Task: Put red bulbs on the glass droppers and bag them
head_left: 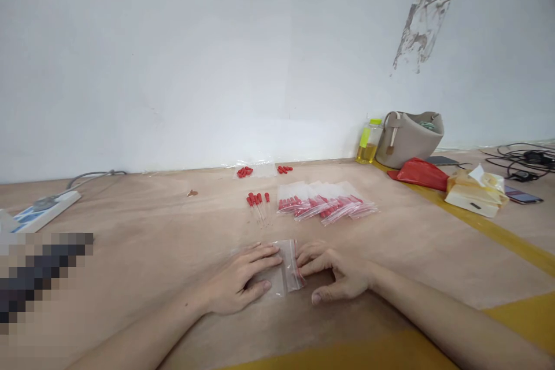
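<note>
A clear zip-lock bag (289,263) with a red line along its right edge lies on the table before me. My left hand (243,277) rests flat across its left part, fingers spread, and hides some of it. At the bag's right edge is my right hand (336,274), its fingers bent but apart from the thumb, fingertips touching or close to the red edge. Beyond the hands lie several glass droppers with red bulbs (259,199). To their right, filled zip-lock bags (325,202) with red bulbs inside overlap in a row.
Loose red bulbs (245,171) lie near the wall, some on clear plastic. A power strip (47,210) is at left. At right are a bottle of yellow liquid (368,141), a grey bag (410,139), a red pouch (420,174), a tissue pack (474,193), a phone (524,195) and black cables (526,159).
</note>
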Demonstrator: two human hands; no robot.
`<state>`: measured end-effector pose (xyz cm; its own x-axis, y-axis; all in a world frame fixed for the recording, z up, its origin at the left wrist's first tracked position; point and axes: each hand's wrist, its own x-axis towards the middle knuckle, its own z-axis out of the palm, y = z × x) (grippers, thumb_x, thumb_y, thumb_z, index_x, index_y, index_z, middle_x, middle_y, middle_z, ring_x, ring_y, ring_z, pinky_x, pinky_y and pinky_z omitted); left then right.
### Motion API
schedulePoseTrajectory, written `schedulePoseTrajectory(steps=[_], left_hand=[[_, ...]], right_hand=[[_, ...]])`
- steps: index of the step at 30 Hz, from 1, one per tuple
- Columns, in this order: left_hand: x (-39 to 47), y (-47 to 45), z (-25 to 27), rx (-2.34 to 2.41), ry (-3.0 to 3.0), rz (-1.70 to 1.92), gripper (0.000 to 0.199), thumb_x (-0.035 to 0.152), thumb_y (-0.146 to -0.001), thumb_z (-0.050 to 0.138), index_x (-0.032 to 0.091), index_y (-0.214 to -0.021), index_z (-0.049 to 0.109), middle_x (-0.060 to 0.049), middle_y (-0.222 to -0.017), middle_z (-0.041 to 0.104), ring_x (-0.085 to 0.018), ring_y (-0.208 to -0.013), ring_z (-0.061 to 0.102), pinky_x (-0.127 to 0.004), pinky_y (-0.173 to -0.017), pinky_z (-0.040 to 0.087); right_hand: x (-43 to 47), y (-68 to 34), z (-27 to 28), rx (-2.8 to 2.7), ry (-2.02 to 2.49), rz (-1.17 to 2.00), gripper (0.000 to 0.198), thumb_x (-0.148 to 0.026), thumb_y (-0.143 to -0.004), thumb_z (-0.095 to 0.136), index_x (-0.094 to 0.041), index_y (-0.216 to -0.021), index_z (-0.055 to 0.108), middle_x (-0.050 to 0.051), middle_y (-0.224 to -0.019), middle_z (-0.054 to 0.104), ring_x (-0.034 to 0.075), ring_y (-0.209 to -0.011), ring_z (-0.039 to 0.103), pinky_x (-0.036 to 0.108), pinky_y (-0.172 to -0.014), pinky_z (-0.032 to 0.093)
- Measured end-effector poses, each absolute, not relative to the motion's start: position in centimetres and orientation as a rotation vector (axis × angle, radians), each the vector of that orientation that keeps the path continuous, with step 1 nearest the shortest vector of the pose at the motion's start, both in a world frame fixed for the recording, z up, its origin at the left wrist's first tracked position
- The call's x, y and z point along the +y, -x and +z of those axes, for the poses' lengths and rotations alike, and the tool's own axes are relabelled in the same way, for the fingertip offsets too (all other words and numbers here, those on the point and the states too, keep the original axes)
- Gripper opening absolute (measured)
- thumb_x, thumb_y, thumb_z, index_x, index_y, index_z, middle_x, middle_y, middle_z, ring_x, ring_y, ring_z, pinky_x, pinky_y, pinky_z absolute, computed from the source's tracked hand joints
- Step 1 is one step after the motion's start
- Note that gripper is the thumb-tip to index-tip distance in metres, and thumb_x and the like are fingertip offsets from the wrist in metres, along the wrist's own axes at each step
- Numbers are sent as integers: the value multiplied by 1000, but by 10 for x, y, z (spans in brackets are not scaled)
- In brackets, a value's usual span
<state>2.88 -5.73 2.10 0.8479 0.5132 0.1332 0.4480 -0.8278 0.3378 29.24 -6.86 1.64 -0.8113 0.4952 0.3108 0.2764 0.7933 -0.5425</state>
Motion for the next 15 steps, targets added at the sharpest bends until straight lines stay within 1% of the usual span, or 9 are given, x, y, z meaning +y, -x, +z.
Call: schedulePoseTrajectory(steps=[1, 3, 5, 6, 8, 10, 11, 13, 15], left_hand=[[-57, -29, 20, 727, -2732, 321, 47, 27, -85, 43, 28, -131, 32, -2, -138, 32, -21, -125, 29, -42, -103, 26], [-57, -29, 19, 736, -2729, 323, 48, 27, -85, 44, 27, -132, 31, -2, -138, 32, -21, -125, 30, -41, -103, 27], [-57, -29, 19, 743, -2721, 327, 49, 27, -85, 44, 27, -132, 30, -2, -138, 31, -21, -125, 30, -41, -102, 28], [-56, -28, 20, 745, -2721, 329, 49, 27, -85, 43, 28, -132, 30, -2, -138, 31, -21, -125, 29, -41, -102, 28], [-54, -24, 23, 758, -2736, 333, 48, 30, -85, 43, 28, -132, 31, -2, -138, 31, -22, -125, 29, -43, -103, 26], [-51, -20, 26, 781, -2765, 341, 44, 32, -85, 43, 27, -129, 37, -3, -135, 37, -22, -124, 32, -44, -103, 24], [-50, -17, 27, 795, -2772, 348, 42, 33, -86, 43, 27, -127, 41, -3, -133, 41, -22, -122, 35, -43, -103, 25], [-48, -13, 29, 829, -2750, 372, 36, 32, -87, 41, 26, -122, 48, -4, -128, 47, -21, -117, 42, -40, -101, 30], [-48, -13, 28, 850, -2700, 393, 35, 31, -87, 40, 26, -121, 48, -3, -127, 48, -20, -115, 45, -37, -98, 35]], right_hand=[[-69, -291, 16, -2563, 573, 664, 50, -40, -70, 61, -21, -116, 54, 9, -111, 56, 20, -108, 46, 35, -96, 29], [-70, -289, 15, -2637, 595, 618, 63, -42, -68, 62, -23, -125, 43, 10, -121, 50, 22, -115, 41, 42, -100, 19], [-71, -288, 16, -2711, 644, 577, 68, -45, -68, 61, -25, -129, 37, 11, -129, 42, 24, -119, 36, 48, -101, 10], [-71, -288, 16, -2732, 674, 561, 68, -46, -68, 61, -26, -129, 37, 12, -132, 38, 26, -121, 34, 50, -101, 8], [-70, -289, 17, -2741, 734, 539, 63, -47, -68, 60, -28, -125, 42, 11, -137, 29, 27, -124, 29, 51, -100, 8], [-68, -290, 18, -2729, 767, 529, 56, -47, -68, 61, -31, -119, 49, 9, -140, 23, 28, -125, 26, 51, -100, 10], [-67, -291, 19, -2721, 772, 526, 52, -47, -68, 61, -31, -117, 52, 8, -141, 22, 28, -125, 26, 50, -100, 11], [-65, -291, 19, -2701, 772, 523, 46, -46, -68, 62, -30, -112, 56, 8, -140, 23, 27, -125, 27, 48, -100, 15], [-64, -292, 19, -2680, 783, 528, 41, -44, -69, 61, -29, -107, 60, 8, -139, 26, 26, -124, 28, 46, -100, 17]])
